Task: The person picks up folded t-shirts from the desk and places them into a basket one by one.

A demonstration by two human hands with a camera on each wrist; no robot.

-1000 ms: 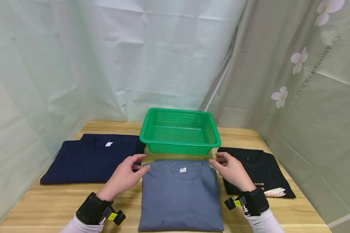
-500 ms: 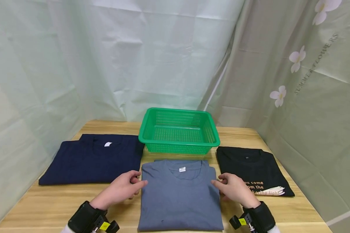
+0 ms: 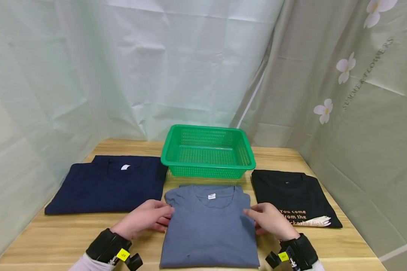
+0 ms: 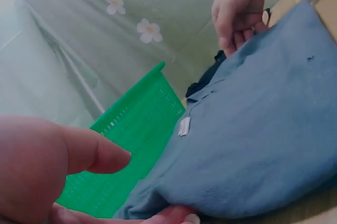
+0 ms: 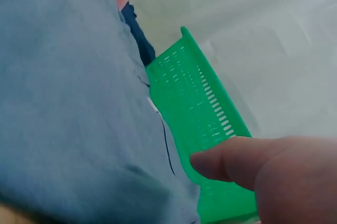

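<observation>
A folded grey-blue T-shirt point(image 3: 210, 233) lies at the front centre, its white neck label facing up. My left hand point(image 3: 146, 217) is at its left edge. In the left wrist view, fingertips point(image 4: 176, 214) touch the shirt's slightly raised edge from below, and the thumb stands apart from the cloth. At the right edge is my right hand point(image 3: 271, 220), its thumb point(image 5: 216, 163) held off the cloth in the right wrist view. The right hand's other fingers are mostly hidden there.
Behind the shirt stands a green plastic basket point(image 3: 208, 170) with nothing in it. A folded navy T-shirt point(image 3: 105, 188) lies left, a folded black printed T-shirt point(image 3: 291, 192) right. Pale curtains point(image 3: 196, 67) hang around the wooden table point(image 3: 54, 241).
Both hands have come down from the shirt's shoulder corners to its side edges. The left hand has moved in against the left edge, which now bulges up a little.
</observation>
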